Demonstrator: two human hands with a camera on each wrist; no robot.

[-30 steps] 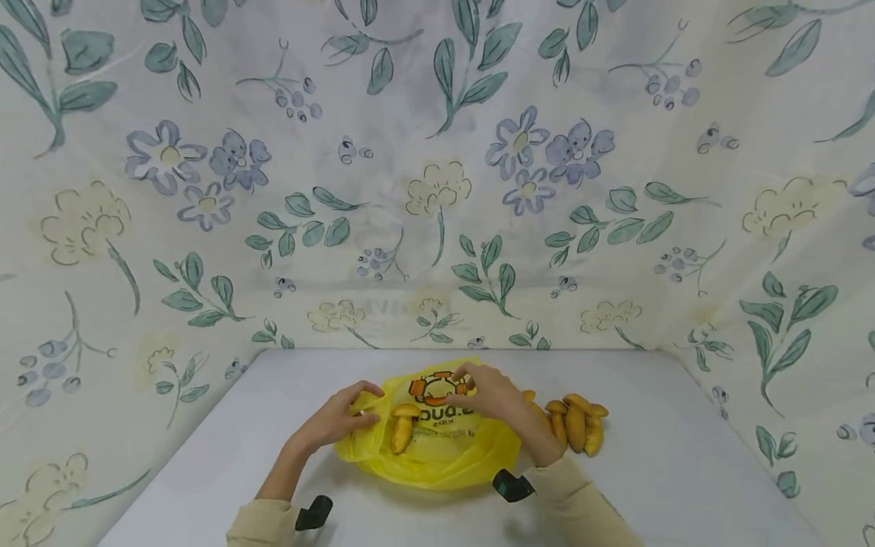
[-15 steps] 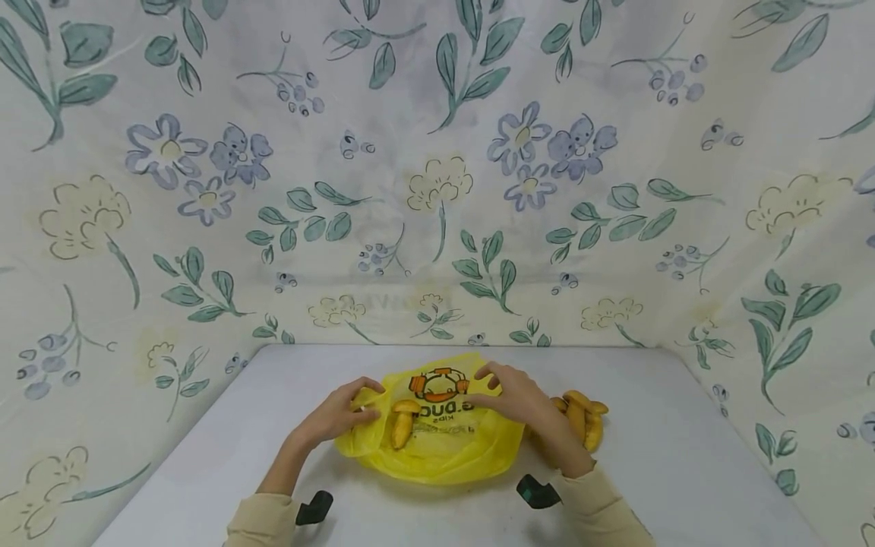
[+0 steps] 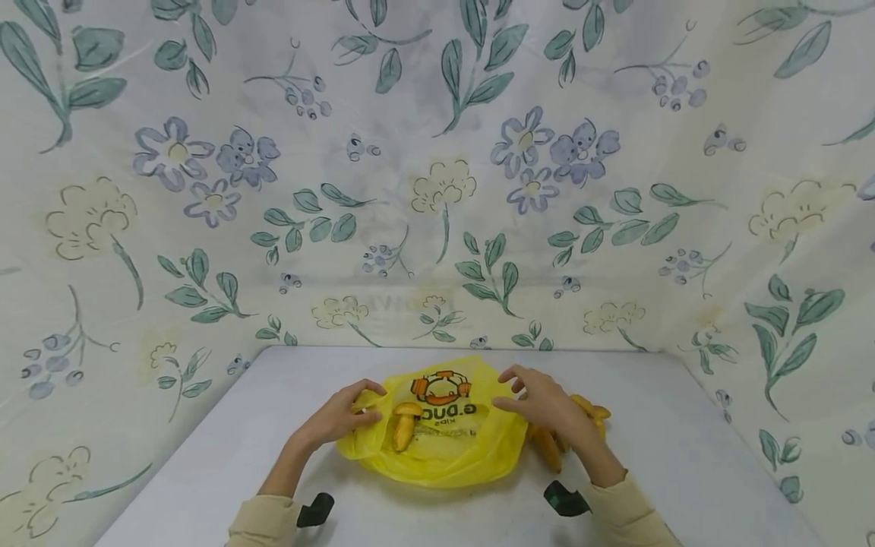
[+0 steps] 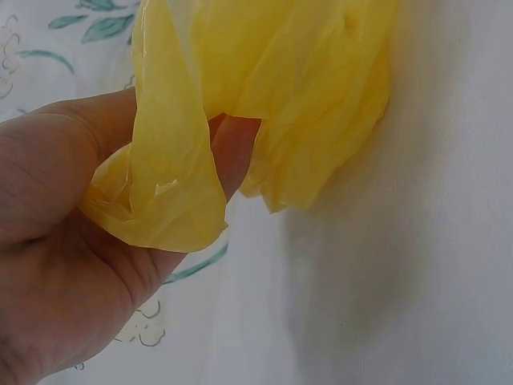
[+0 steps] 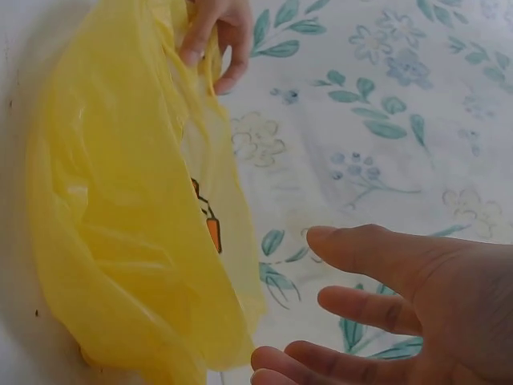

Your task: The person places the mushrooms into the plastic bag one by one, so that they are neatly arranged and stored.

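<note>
A yellow plastic bag (image 3: pixel 447 472) with a duck print lies on the white table in the head view. My left hand (image 3: pixel 349 414) grips its left edge; in the left wrist view a fold of bag film (image 4: pixel 172 176) runs through that hand's fingers. One mushroom (image 3: pixel 405 427), tan and thick-stemmed, shows at the bag's left side close to these fingers. At the bag's right edge is my right hand (image 3: pixel 543 399), fingers spread and holding nothing. Beneath and beyond its wrist several more mushrooms (image 3: pixel 547 448) lie partly hidden by the forearm.
A floral cloth (image 3: pixel 437 228) hangs behind the table and along both sides. Black camera mounts stick out from the left wrist (image 3: pixel 314 510) and the right wrist (image 3: pixel 566 499). The white tabletop (image 3: pixel 683 471) stretches to the right of the mushrooms.
My right hand has moved right, from over the bag's print to its right edge above the mushrooms. The left hand, the bag and the mushroom at it stay nearly as they were.
</note>
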